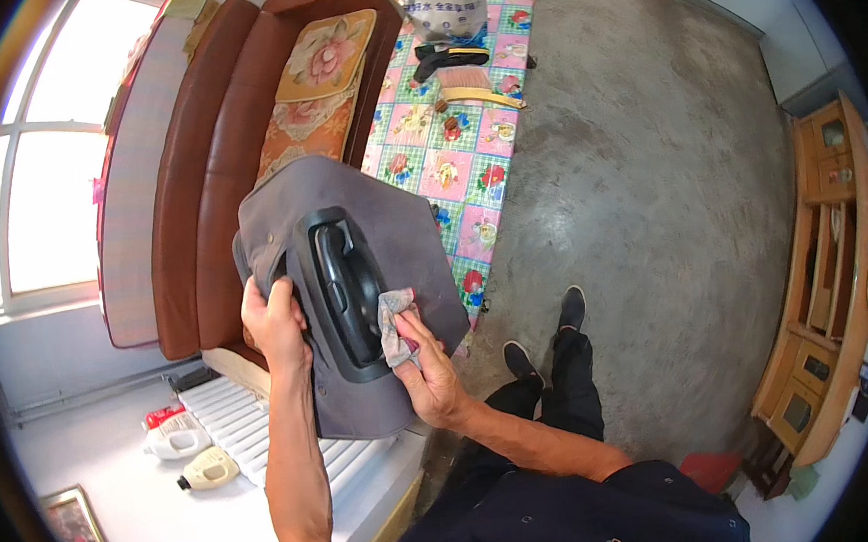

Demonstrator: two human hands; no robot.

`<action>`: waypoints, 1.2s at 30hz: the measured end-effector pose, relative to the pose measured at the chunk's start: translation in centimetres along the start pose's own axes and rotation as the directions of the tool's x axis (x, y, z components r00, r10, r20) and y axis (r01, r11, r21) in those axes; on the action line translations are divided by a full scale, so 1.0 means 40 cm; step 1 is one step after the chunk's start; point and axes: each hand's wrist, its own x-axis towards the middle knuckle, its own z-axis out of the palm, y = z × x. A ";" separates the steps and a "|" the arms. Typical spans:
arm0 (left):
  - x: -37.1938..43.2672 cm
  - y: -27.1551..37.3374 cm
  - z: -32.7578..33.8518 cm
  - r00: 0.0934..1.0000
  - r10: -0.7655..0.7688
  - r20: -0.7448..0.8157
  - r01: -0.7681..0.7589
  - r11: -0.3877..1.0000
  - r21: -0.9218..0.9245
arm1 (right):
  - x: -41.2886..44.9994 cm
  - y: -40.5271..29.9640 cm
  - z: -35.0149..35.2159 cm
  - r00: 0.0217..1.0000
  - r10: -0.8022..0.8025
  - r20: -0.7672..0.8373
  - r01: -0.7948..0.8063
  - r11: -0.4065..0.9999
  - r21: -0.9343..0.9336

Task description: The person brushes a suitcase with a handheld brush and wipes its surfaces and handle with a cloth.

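Observation:
A grey, angular piece with a fabric-like surface (410, 235) is held up before me. Set into it is a black plastic recessed handle (347, 294). My left hand (279, 327) grips the near left edge of the grey piece, its fingers curled at a dark gap there. In my right hand (428, 378) is a crumpled, patterned cloth (398, 328), pinched by the fingers and lying against the right rim of the black handle. What lies behind the grey piece is hidden.
Behind stands a table with a checked floral cloth (484, 169), bearing a brush (473, 96), black items and a plastic bag (439, 9). A brown leather sofa (211, 157) is at left. Plastic jugs (212, 468) stand near a white radiator (228, 421). A wooden cabinet (813, 339) is far right.

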 end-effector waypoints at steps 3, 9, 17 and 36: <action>0.005 -0.028 -0.018 0.999 0.028 0.036 -0.026 0.998 -0.053 | 0.128 0.053 0.020 0.997 0.063 -0.043 -0.059 0.995 0.076; 0.012 -0.023 -0.004 0.996 0.059 0.073 -0.057 0.998 -0.035 | 0.452 0.292 0.018 0.999 0.032 -0.022 -0.032 0.999 -0.006; 0.019 -0.045 -0.051 0.999 0.032 -0.002 -0.032 0.999 0.004 | 0.117 0.341 0.017 0.901 0.420 -0.106 -0.415 0.907 0.064; -0.012 -0.013 -0.036 0.999 -0.028 -0.026 0.025 0.994 -0.108 | 0.256 0.302 0.006 0.981 0.182 -0.059 -0.177 0.981 0.080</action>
